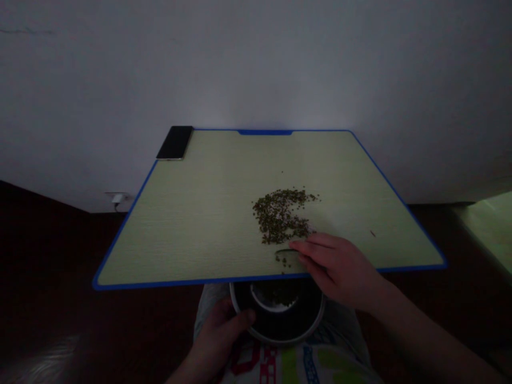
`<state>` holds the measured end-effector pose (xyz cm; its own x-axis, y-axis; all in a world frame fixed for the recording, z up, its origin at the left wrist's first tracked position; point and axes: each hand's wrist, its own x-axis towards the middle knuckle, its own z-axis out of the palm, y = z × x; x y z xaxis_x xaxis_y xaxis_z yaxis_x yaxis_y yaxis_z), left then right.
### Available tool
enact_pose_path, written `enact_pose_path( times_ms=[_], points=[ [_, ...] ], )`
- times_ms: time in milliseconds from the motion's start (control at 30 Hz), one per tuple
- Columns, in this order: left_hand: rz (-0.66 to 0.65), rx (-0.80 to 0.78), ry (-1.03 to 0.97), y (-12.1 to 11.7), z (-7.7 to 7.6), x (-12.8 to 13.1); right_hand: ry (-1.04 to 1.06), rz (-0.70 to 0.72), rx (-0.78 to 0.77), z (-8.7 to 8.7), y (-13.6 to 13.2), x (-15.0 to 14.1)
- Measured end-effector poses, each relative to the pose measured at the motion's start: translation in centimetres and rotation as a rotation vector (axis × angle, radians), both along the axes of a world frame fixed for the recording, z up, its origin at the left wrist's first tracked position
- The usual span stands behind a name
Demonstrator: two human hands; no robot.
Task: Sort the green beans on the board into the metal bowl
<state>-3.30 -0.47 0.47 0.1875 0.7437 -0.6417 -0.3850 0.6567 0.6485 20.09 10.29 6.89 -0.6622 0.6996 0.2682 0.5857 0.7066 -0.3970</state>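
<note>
A spread of small greenish-brown grains (pixel 276 213), like dried beans or peppercorns, lies on the pale table (pixel 192 229). My right hand (pixel 340 272) is closed at the near side of the grains, pinching a thin, dark, curved strip (pixel 282 250) whose kind I cannot make out. A few loose grains (pixel 284 261) sit between that strip and the table's front edge. Below this edge, a round bowl (pixel 280 332) with a dark inside and light rim rests at my lap, some grains in its bottom. My left hand (pixel 220 330) grips its left rim, thumb over the edge.
A black phone (pixel 175 143) lies at the table's far left corner. A small reddish-brown sliver (pixel 373 233) is on the right part of the tabletop. The table's blue-edged far side meets a pale wall (pixel 256 64). A white plug (pixel 117 199) sits low on that wall.
</note>
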Motion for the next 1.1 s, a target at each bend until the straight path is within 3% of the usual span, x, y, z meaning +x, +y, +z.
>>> enact_pose_path(
  times_ms=[467,733,1100],
  points=[
    [-0.026,0.027,-0.004,0.2,-0.5,-0.3,-0.005,-0.175,0.045,-0.1,-0.7,0.4],
    [-0.045,0.047,-0.067,-0.4,-1.6,-0.5,-0.012,-0.191,0.044,-0.3,-0.2,0.3],
    [0.012,-0.007,-0.053,-0.3,-0.5,0.0,0.007,-0.121,0.038,-0.3,-0.2,0.5]
  ],
)
